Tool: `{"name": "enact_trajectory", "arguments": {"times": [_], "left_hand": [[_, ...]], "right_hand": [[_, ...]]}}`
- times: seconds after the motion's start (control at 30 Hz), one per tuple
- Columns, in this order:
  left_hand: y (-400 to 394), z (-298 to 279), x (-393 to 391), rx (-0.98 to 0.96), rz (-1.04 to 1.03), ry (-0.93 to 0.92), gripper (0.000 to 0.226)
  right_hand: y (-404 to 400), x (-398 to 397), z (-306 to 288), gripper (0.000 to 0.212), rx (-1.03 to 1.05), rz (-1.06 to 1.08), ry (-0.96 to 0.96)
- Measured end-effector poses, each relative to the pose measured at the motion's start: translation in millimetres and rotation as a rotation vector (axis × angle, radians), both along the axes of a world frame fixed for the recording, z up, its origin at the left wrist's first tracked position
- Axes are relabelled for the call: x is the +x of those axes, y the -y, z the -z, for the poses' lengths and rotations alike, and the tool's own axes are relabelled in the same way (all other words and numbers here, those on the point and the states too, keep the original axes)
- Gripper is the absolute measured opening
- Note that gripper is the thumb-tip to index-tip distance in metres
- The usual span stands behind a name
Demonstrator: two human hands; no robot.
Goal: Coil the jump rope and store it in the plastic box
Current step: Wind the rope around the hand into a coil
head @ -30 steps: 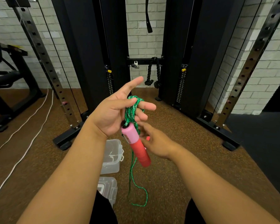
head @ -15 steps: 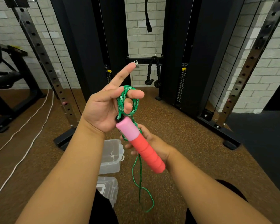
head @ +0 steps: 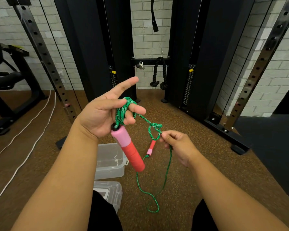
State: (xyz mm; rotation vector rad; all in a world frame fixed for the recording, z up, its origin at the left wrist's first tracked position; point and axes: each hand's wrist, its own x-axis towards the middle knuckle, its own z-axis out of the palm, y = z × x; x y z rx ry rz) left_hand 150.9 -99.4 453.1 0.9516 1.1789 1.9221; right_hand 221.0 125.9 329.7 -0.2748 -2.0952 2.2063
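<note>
My left hand (head: 105, 114) is raised at centre with several turns of the green jump rope (head: 122, 110) wound around its middle fingers, index finger pointing up. One pink-and-red handle (head: 129, 148) hangs from that hand. My right hand (head: 177, 144) pinches a small loop of the rope to the right, and the rope runs taut between both hands. The slack drops to the floor in a loop (head: 153, 197). The second handle (head: 150, 148) lies on the floor. The clear plastic box (head: 109, 161) stands open on the floor below my left hand.
The clear lid (head: 109, 191) lies on the brown floor near my knees. A black cable machine (head: 187, 55) with perforated steel uprights stands ahead. White cables (head: 28, 130) trail on the floor at left. A black bench frame sits far left.
My right hand has moved out from under the hanging handle to the right and now pinches a loop of rope. The second handle has come into view on the floor.
</note>
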Motion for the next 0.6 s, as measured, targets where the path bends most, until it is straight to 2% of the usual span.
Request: {"name": "enact_trajectory", "arguments": {"times": [0.2,0.43,0.6], "left_hand": [[-13,11,4,-0.343,-0.178,-0.032,0.051],[-31,17,8,-0.467,-0.231,-0.048,0.031],[-42,13,13,-0.539,-0.245,-0.092,0.03]], "right_hand": [[-3,1,-18,0.013,-0.005,0.094,-0.116],[2,-5,-57,0.011,0.28,0.191,-0.268],[13,-1,-84,0.006,0.188,0.119,-0.367]]}}
